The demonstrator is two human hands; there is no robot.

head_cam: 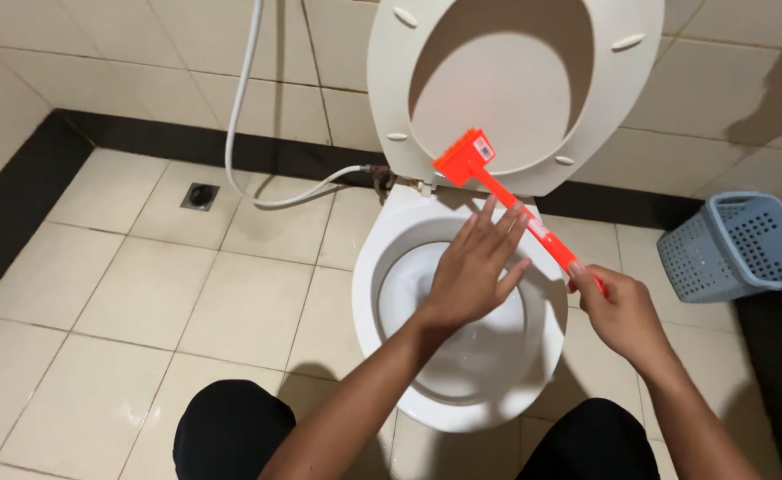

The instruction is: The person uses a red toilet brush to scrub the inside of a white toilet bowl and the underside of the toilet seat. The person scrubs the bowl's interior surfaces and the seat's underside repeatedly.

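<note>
two hands over the open toilet bowl (382, 293). your right hand (620, 311) has a closed grip on the low end of the orange brush (506, 196), whose head sits up by the raised seat (382, 80). left hand (475, 267) open, fingers spread, touching the handle, holding nothing. risk: end-only grip, head could swing or drop into the bowl.

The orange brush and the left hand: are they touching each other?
Cannot tell. In the head view the left hand is open, its fingertips overlapping the handle of the orange brush, which the right hand grips; neither contact nor gap shows plainly.
</note>
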